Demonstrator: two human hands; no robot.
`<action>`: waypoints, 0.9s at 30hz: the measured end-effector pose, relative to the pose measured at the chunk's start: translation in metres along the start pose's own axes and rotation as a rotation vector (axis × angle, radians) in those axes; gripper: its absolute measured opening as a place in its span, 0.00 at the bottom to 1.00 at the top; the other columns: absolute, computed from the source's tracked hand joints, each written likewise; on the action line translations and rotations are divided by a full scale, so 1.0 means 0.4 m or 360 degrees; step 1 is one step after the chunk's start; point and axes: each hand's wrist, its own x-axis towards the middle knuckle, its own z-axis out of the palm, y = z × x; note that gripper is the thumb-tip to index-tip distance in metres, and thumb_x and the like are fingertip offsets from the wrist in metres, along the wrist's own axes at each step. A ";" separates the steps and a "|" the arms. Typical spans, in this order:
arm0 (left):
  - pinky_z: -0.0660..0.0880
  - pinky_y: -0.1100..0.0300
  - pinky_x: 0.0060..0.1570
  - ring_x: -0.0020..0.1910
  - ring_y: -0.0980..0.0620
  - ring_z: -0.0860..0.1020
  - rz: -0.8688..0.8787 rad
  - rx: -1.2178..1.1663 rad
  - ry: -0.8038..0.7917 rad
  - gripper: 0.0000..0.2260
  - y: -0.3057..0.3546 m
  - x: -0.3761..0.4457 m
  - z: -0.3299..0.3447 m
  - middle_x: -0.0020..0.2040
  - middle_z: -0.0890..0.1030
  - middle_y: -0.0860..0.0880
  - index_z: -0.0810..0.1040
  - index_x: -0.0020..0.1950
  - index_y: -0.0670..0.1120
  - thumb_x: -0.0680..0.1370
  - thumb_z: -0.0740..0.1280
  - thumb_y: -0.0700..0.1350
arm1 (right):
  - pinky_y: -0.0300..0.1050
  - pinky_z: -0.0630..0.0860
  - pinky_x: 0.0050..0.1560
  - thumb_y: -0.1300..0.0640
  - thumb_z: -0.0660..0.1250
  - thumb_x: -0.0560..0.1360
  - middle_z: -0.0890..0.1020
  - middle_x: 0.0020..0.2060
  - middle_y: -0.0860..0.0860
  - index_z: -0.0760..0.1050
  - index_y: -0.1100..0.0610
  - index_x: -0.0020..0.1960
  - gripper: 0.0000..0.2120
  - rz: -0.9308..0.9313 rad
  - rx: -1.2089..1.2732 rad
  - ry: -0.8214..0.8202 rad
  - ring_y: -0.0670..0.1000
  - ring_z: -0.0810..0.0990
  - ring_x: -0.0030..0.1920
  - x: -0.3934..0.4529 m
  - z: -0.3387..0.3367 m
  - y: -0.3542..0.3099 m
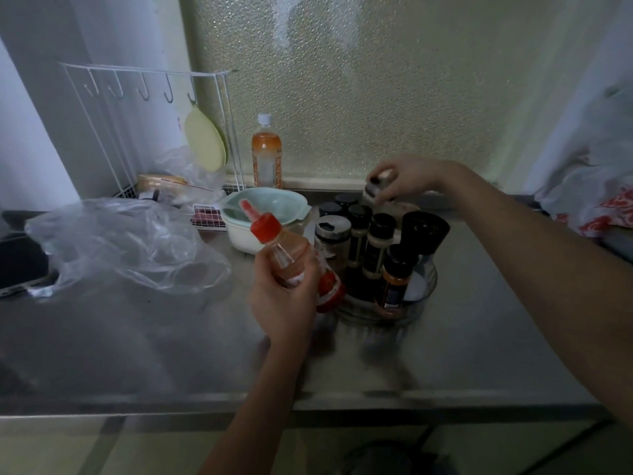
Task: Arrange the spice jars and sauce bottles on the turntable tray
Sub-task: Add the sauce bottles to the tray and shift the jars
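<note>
- The left hand (284, 296) is closed around a clear plastic sauce bottle (287, 255) with a red cap and pointed nozzle, tilted to the far left above the steel counter (171, 344).
- The right hand (407, 178) pinches a small jar (376, 188) with a pale lid over the far side of the tray; the label is too blurred to read.
- The tray (423, 296) is round, clear and low-walled, just right of the left hand.
- In it stand slim spice jars (376, 245) with black caps and a tall black grinder (423, 233).
- A crumpled clear bag (120, 245) lies to the left, and a pale green bowl (263, 214) is far behind the bottle.
</note>
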 end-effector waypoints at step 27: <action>0.79 0.50 0.49 0.46 0.58 0.80 -0.0031 -0.0016 -0.0065 0.18 0.001 -0.010 -0.009 0.46 0.80 0.57 0.75 0.52 0.53 0.67 0.67 0.61 | 0.58 0.61 0.63 0.28 0.61 0.65 0.73 0.41 0.44 0.72 0.43 0.61 0.30 -0.0057 -0.0350 0.0423 0.53 0.73 0.58 -0.286 0.189 -0.115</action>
